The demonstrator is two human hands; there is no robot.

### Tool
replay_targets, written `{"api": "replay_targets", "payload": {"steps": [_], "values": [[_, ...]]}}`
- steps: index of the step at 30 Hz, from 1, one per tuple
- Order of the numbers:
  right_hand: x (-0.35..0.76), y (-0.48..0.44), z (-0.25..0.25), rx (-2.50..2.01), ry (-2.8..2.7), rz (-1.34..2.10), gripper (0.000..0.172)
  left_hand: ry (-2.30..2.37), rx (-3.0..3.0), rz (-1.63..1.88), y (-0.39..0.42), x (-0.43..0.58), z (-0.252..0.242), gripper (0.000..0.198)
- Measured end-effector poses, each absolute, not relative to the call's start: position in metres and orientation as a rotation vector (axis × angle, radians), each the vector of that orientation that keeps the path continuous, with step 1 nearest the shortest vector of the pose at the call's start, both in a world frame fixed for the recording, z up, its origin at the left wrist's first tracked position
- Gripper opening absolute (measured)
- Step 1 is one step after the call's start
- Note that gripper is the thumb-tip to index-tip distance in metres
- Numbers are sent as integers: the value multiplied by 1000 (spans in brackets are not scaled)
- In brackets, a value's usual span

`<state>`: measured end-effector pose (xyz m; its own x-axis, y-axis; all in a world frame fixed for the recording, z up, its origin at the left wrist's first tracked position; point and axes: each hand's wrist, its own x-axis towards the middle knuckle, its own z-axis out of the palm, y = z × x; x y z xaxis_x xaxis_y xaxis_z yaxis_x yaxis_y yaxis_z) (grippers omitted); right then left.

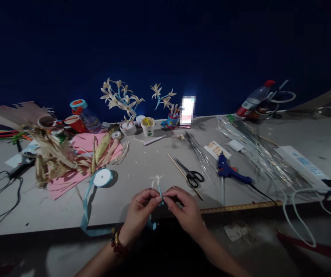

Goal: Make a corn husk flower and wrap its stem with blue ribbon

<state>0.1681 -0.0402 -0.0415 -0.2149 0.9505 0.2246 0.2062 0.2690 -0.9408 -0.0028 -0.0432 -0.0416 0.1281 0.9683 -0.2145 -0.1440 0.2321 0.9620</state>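
Between my hands, near the table's front edge, a small pale flower (157, 181) stands upright on a blue-wrapped stem. My left hand (142, 207) pinches the lower stem between thumb and fingers. From the other side, my right hand (183, 207) closes its thumb and index finger at the stem's lower end. Blue ribbon (86, 207) runs from a white-cored roll (102, 178) over the table edge and shows again below my left hand. Scissors (188, 173) and a thin wooden stick (179, 166) lie beyond my right hand.
Dried husks (55, 154) and pink paper (64, 182) cover the left. Flower branches (122, 96), a paint cup (148, 127) and a lit phone (187, 109) stand at the back. A blue glue gun (233, 171), wires (257, 146) and a power strip (303, 163) are right.
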Motion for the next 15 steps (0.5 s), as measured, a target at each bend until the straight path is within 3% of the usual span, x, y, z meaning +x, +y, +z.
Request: {"api": "replay_targets", "payload": {"steps": [6, 11, 15], "values": [[164, -41, -49, -1073, -1665, 837, 10, 1140, 1003, 1046, -45, -1, -42, 19], [210, -23, -44, -1081, -1017, 946, 28, 1173, 938, 1038, -44, -4, -42, 25], [259, -24, -34, -1142, -873, 718, 38, 1165, 907, 1019, -43, -7, -45, 27]]}}
